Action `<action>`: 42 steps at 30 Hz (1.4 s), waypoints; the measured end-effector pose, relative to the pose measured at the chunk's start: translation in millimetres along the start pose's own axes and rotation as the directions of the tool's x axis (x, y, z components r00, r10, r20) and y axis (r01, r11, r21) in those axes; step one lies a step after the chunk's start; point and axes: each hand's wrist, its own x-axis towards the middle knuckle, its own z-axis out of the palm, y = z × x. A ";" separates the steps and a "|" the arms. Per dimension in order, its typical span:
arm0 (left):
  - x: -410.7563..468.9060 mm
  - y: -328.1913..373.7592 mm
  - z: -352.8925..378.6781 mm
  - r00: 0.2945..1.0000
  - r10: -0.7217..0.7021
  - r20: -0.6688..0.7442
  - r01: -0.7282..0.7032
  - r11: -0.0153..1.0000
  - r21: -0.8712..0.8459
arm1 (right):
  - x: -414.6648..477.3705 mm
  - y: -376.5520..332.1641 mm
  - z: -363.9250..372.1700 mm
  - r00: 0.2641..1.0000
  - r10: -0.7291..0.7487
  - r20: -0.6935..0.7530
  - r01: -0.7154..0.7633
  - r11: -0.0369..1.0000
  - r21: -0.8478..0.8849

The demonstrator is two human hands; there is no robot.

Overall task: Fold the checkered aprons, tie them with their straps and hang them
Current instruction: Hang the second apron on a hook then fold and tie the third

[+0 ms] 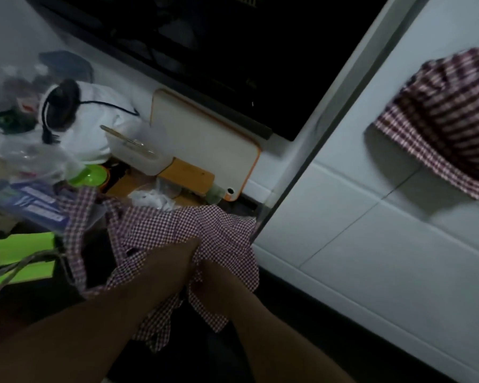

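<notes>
The left hand [187, 251] and right hand [209, 276] meet, buried in the loose checkered apron [161, 233] over the cluttered counter [127, 186] — fingers hidden, so I cannot tell their grip. Probably gathering it to fold; next, square the edges and find a strap. Another apron [443, 114] hangs on the tiled wall [357, 230] — a cutting board [205, 142] leans behind.

An apron [161, 230] lies bunched in front, gripped at its middle by the left hand [190, 251] and the right hand [215, 275], which sit close together. Behind it stands a wooden block [190, 172], with a bowl [91, 175] to its left. Behind the block a cutting board [205, 139] leans against the back wall. Well to the right, a second apron [448, 120] hangs on the tiled side wall [357, 244].
</notes>
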 end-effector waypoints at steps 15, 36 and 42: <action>-21.0 -44.8 -2.2 0.951 0.087 -0.295 -0.018 0.973 0.230 | 22.5 11.8 18.3 0.985 0.022 -0.173 0.050 0.915 0.401; -37.6 90.3 -96.2 0.853 0.271 -0.445 -0.404 0.884 -0.235 | -64.7 55.2 -93.1 0.867 0.013 -0.498 0.054 0.991 0.121; -89.2 133.0 -106.4 0.896 0.244 -0.372 -0.334 0.921 -0.200 | -124.1 102.3 -107.7 0.789 0.164 -0.592 0.096 0.919 0.382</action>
